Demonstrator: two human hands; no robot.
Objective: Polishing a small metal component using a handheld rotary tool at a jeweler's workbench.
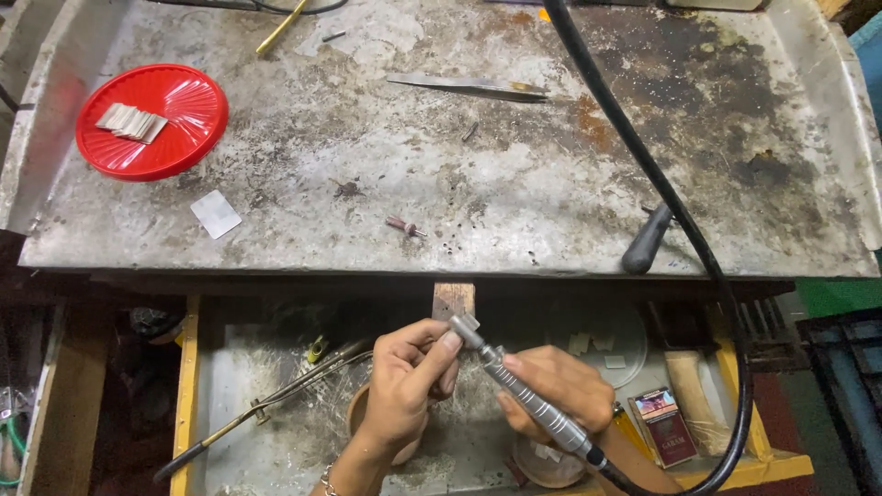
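A small pale metal piece point(466, 323) sits pinched between the thumb and forefinger of the left hand point(409, 381), held against the end of a wooden peg point(454, 299) that juts out from under the front edge of the metal-topped bench point(514, 174). The tip of a silver rotary handpiece point(528, 400) meets the piece from the right; the right hand point(560, 390) is wrapped closed around the handpiece's ribbed barrel, fingers curled tight on it. A thick black flexible shaft point(643, 156) runs from the rear of the handpiece, loops round to the right and climbs across the bench top out of view. Below the hands lies an open drawer with a yellow frame point(190, 386), holding a long thin torch-like tool point(266, 404), a small printed box point(665, 424) and a few pale squares (too dim to tell more). Up on the stained bench top, well apart from the hands, stand a red plastic lid point(156, 124) carrying a stack of pale metal squares point(131, 122), one loose pale square point(216, 214) just beside it, a small bur point(405, 226), long tweezers point(469, 87) and a black handle point(647, 242).
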